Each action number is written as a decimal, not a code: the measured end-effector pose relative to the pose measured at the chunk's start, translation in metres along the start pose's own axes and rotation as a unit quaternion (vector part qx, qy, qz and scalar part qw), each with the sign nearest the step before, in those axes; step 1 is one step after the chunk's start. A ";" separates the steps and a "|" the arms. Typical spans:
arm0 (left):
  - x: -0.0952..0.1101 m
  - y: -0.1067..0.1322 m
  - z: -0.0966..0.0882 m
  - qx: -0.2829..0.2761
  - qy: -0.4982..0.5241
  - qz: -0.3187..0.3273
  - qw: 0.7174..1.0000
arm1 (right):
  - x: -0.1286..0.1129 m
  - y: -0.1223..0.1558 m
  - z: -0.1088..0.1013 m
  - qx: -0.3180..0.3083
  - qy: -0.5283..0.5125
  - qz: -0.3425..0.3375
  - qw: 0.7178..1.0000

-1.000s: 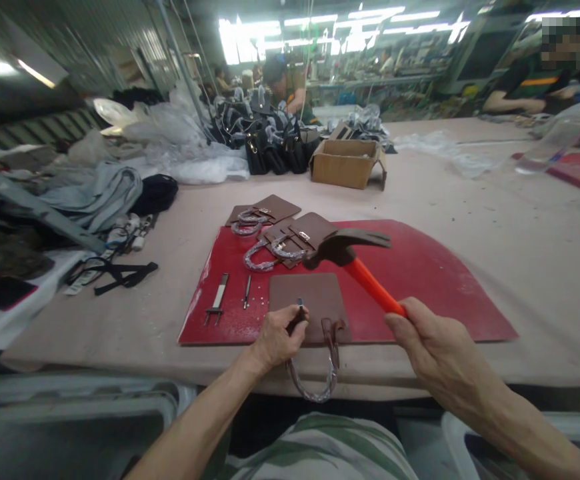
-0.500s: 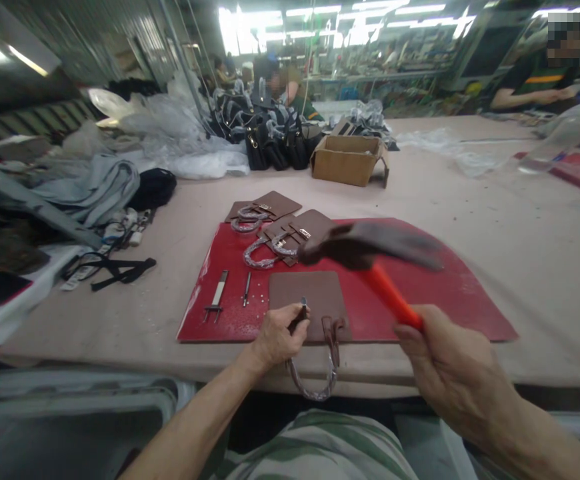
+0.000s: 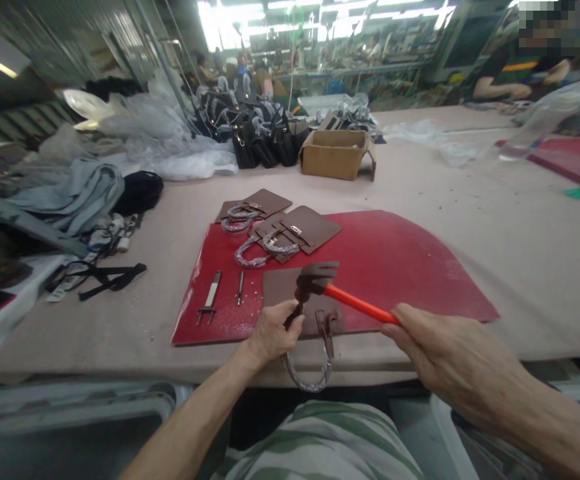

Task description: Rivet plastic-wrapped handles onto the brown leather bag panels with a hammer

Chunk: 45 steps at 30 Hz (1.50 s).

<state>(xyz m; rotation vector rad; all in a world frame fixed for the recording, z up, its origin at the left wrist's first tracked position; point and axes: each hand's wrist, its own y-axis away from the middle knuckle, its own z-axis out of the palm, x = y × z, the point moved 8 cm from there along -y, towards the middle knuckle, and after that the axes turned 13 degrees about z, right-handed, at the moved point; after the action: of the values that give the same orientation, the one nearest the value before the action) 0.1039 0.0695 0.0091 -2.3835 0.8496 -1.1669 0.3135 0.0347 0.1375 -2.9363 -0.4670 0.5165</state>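
Observation:
My right hand (image 3: 433, 343) is closed round the orange handle of a claw hammer (image 3: 357, 305). Its dark head is at the top of a short metal punch (image 3: 294, 317), which my left hand (image 3: 273, 333) grips upright. Beneath the punch lies a brown leather panel (image 3: 277, 283); the punch's lower end is hidden by my fingers. A plastic-wrapped bag handle (image 3: 307, 385) is joined to the panel by brown tabs and hangs over the table's front edge. The panel rests on a red board (image 3: 395, 267).
Other brown bag panels (image 3: 315, 227) with wrapped handles lie behind. A fork-like metal tool (image 3: 211, 299), a thin rod (image 3: 241, 288) and small bits are at left. Farther back stand a cardboard box (image 3: 333, 157) and black bags (image 3: 260, 143). A person (image 3: 515, 77) sits far right.
The hammer has swung down and left from above the board onto the top of the punch. My left hand still holds the punch on the panel. The whole view has shifted slightly.

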 end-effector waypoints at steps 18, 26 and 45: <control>-0.005 0.002 -0.003 -0.016 0.063 -0.079 0.995 | 0.022 -0.029 0.113 0.040 0.005 0.018 0.999; 0.003 0.008 -0.008 0.046 0.046 -0.009 0.998 | -0.006 -0.029 0.171 -0.026 -0.001 -0.012 1.000; 0.008 0.011 -0.013 0.098 0.040 0.013 0.994 | -0.007 -0.022 0.165 0.022 -0.029 -0.024 0.999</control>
<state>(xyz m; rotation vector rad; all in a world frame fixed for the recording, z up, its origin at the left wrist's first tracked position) 0.0933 0.0551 0.0155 -2.1747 0.7509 -1.2810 0.2431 0.0641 -0.0110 -2.8665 -0.5257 0.6001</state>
